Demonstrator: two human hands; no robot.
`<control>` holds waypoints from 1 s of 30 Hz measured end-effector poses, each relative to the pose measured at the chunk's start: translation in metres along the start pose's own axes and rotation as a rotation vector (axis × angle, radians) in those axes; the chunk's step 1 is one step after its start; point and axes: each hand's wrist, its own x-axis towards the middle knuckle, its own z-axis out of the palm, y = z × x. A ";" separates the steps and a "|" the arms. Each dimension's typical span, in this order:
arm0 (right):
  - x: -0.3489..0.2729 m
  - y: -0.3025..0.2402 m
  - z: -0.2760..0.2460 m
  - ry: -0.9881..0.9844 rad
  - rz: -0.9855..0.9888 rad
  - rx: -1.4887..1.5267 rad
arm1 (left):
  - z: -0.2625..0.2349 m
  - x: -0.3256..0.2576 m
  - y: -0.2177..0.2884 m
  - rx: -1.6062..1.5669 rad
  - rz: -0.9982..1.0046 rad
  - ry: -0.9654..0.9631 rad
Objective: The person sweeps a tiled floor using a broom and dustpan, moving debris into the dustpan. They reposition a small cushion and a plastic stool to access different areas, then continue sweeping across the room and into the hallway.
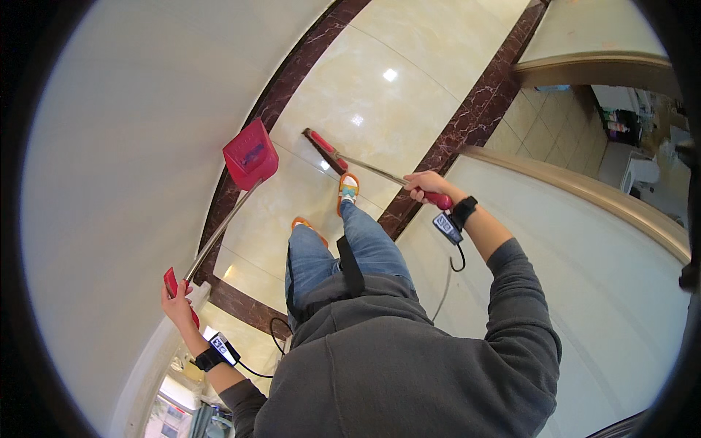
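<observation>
L hand (177,303) gripping red dustpan (250,155), R hand (426,185) w/ fingers wrapped round broom (328,148), nr orange sandal (349,191).

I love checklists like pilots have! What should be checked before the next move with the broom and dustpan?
1. Left hand around the dustpan handle: ok.
2. Right hand around the broom handle: ok.
3. Broom well away from the orange shoe: not ok, one end is right by the toe.
4. Dustpan resting flat on the floor: cannot tell from above.
5. Floor free of tiny crumbs: cannot tell, too small to see.
</observation>
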 end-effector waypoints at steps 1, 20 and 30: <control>0.006 -0.005 -0.008 0.016 0.045 0.027 | 0.002 0.000 0.008 0.010 0.009 -0.007; -0.041 -0.262 -0.049 0.645 -0.404 -0.281 | 0.019 0.052 0.031 -0.039 0.046 0.017; -0.122 -0.235 0.017 0.183 -0.293 -0.186 | 0.031 0.047 0.027 -0.168 0.166 0.002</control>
